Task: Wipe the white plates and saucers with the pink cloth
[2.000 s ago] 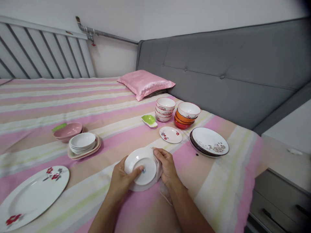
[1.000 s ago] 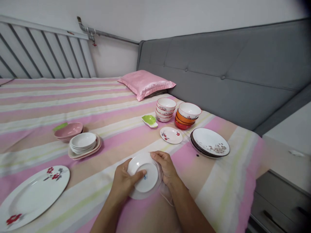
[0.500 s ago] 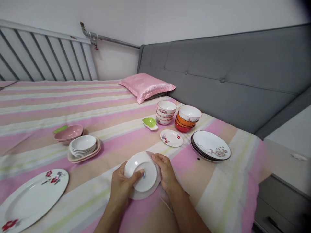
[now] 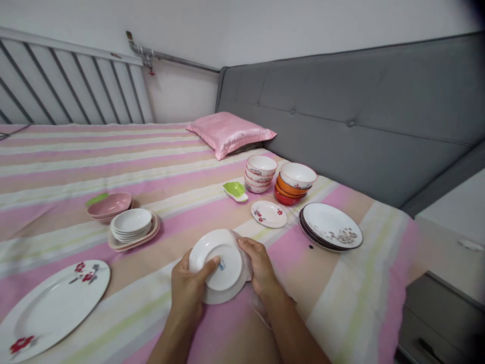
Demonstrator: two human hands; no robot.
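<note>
A small white dish with a blue mark on its underside is held bottom-up over the striped bedspread. My left hand grips its left rim, with the thumb lying across the base. My right hand is closed on the right rim and presses a thin pale cloth against the dish. Part of the cloth hangs below my right wrist.
The bed carries a large oval flowered platter, stacked white dishes, pink bowls, a green leaf dish, a small flowered saucer, two bowl stacks and stacked plates. A grey headboard stands behind, a cabinet on the right.
The dish has been turned a little between my hands and now sits slightly higher and to the left. The view has shifted slightly.
</note>
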